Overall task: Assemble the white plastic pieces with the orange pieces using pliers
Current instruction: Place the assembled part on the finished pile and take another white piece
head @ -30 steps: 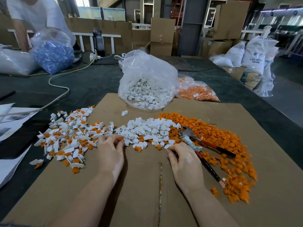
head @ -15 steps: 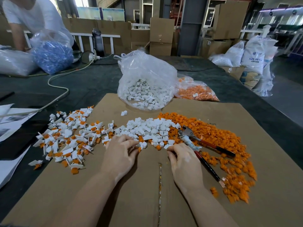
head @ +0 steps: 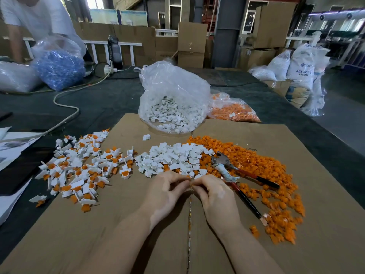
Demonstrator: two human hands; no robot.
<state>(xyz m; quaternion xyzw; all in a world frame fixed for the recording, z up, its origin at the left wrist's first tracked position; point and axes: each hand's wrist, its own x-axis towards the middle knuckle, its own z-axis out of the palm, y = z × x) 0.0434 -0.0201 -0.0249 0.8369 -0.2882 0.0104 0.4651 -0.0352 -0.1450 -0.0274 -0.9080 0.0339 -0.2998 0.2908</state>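
My left hand [head: 166, 192] and my right hand [head: 216, 195] meet fingertip to fingertip over the cardboard, just below the loose white pieces [head: 173, 158]. My right fingers pinch a small orange piece [head: 191, 186]. My left fingers are curled and pinch a small piece that they almost wholly hide. The loose orange pieces [head: 260, 167] spread out to the right. The pliers [head: 240, 172], with red and black handles, lie on that orange pile beside my right hand, and neither hand touches them. Joined white-and-orange pieces [head: 83, 169] lie scattered on the left.
A brown cardboard sheet [head: 138, 238] covers the dark table. A clear bag of white pieces [head: 171, 107] and a bag of orange pieces [head: 233, 110] stand behind the piles. Papers [head: 11, 143] and a cable [head: 65, 103] lie at left. A person leans over a bag of blue parts [head: 59, 68] at far left.
My left hand moved right from the joined pile, past the white pile, to meet my right hand. My right hand shifted slightly left. The pliers stayed put.
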